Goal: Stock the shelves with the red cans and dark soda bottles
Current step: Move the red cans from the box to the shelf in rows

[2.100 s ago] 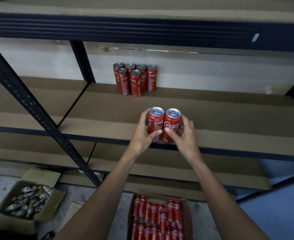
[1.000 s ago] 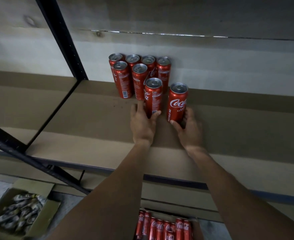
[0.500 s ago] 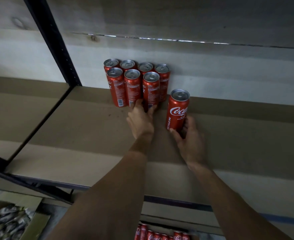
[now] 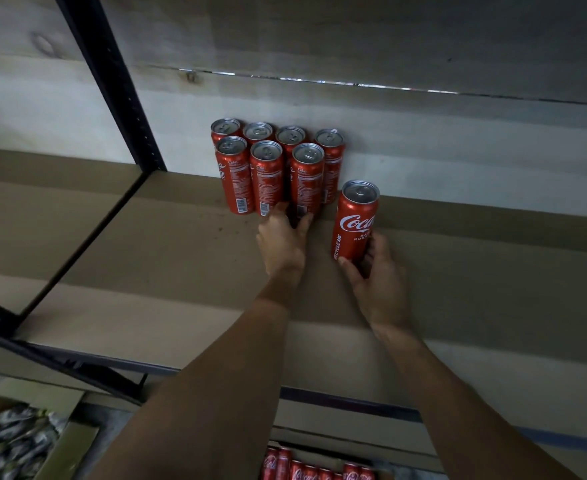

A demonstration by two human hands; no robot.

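Several red cans [image 4: 267, 168] stand in two rows against the back wall of the brown shelf [image 4: 167, 258]. My left hand [image 4: 282, 242] holds the foot of the front row's right-hand can [image 4: 306, 180] between thumb and fingers. A separate red can [image 4: 355, 220] stands upright just right of the group, a little nearer me. My right hand [image 4: 375, 271] grips its lower part, thumb at the front and fingers behind. No dark soda bottles are in view.
A black upright post [image 4: 112, 81] stands left of the cans. A carton with more red cans [image 4: 319, 471] sits on the floor below the shelf edge. Another open carton [image 4: 15, 441] of crumpled silvery items is at the bottom left. Bare shelf stretches to the right.
Both hands carried two cans from the shelf's front edge to the back. The left can has joined the front row; the right can stands beside the group, barely moved in the last half second.
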